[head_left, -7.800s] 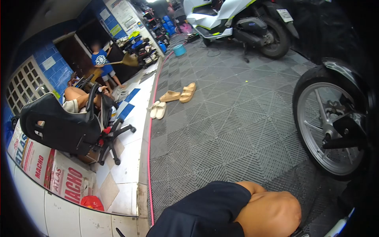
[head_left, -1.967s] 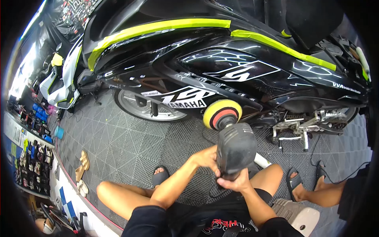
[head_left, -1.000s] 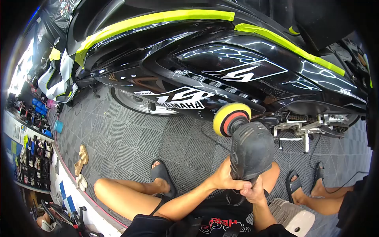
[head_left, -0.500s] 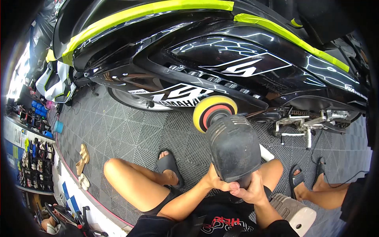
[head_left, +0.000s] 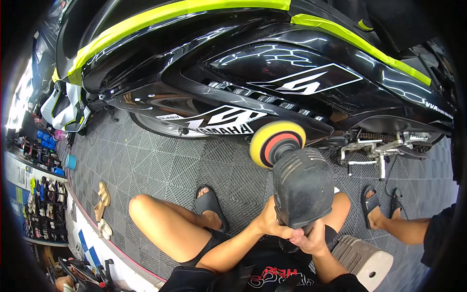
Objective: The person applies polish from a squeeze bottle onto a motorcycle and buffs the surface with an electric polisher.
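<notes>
A black power polisher [head_left: 304, 187] is held between my two hands over my lap. My left hand [head_left: 275, 221] wraps round its near left side, and my right hand [head_left: 313, 238] grips the handle end, thumbs close together. Its round yellow pad [head_left: 258, 146] with a red and black backing points away from me, at the lower edge of a glossy black motorcycle fairing [head_left: 194, 87]; whether they touch I cannot tell. Bright yellow-green tape [head_left: 180, 13] runs along the upper panels, and white YAMAHA lettering [head_left: 224, 129] lies left of the pad.
Another person's legs [head_left: 401, 229] in dark sandals are at the right. A beige stool [head_left: 362, 258] stands beside my right hip. Metal footrest parts [head_left: 374, 151] stick out under the motorcycle. Tan sandals [head_left: 102, 199] lie on the grey tiled floor [head_left: 155, 170] at left, near a pink hose.
The view has swung from the white scooter and shop to the black motorcycle. Lately the polisher and pad have shifted left, then back right. Both hands stay round the polisher.
</notes>
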Tool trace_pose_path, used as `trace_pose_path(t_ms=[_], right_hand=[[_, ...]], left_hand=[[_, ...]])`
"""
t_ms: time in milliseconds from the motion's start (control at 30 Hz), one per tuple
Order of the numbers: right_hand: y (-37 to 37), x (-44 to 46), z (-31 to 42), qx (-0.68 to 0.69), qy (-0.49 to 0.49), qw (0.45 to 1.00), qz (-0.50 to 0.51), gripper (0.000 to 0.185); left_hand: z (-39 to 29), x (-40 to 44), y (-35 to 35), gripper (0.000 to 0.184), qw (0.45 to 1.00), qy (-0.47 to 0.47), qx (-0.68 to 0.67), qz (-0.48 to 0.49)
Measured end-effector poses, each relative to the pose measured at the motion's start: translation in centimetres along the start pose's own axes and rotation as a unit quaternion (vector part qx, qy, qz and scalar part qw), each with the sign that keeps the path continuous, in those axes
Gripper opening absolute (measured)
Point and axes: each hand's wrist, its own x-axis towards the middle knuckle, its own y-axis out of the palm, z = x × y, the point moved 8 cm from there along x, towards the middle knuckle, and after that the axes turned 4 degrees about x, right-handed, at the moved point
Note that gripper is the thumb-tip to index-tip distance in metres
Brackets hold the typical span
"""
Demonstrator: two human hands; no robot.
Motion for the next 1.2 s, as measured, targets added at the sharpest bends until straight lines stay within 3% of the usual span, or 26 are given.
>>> trace_pose_path(t_ms=[233,367,467,533,633,700,800,933,1133,1200], right_hand=[[1.6,0.8,0.6,-0.011,0.007,0.999,0.038,0.075],[3.3,2.3,2.8,-0.043,-0.042,0.996,0.059,0.076],[4.3,2.4,1.2,-0.044,-0.001,0.993,0.112,0.074],[4.3,2.9,2.4,-0.089,-0.049,0.987,0.122,0.076],[3.6,2.1,1.5,-0.044,-0.039,0.994,0.092,0.077],[3.2,1.7,0.2,-0.012,-0.023,0.997,0.073,0.078],[4.1,2.0,0.4,-0.038,-0.017,0.995,0.091,0.079],[4.3,3.6,2.9,-0.042,-0.071,0.994,0.076,0.059],[3.0,2.9,1.6,-0.012,-0.046,0.997,0.061,0.062],[2.9,2.8,1.3,-0.046,-0.057,0.993,0.088,0.074]], left_hand=[[0.7,-0.2,-0.9,0.081,0.992,-0.057,-0.113,-0.024],[2.2,-1.3,-2.8,0.082,0.997,-0.008,-0.07,-0.008],[3.1,-2.1,-3.8,0.083,0.996,0.042,-0.066,0.043],[2.3,-2.1,-3.5,0.083,0.995,0.066,-0.037,0.06],[0.4,-1.2,-2.9,0.091,0.998,0.048,-0.025,0.016],[0.7,-1.5,-2.3,0.095,0.998,0.029,0.026,0.041],[0.7,-2.0,-3.2,0.084,0.999,0.009,-0.015,0.037],[0.8,-1.3,-3.5,0.078,1.0,0.022,-0.02,-0.002],[3.9,-2.9,-3.7,0.076,0.997,0.052,-0.05,0.024],[3.9,-2.8,-3.4,0.081,0.995,0.036,-0.095,0.019]])
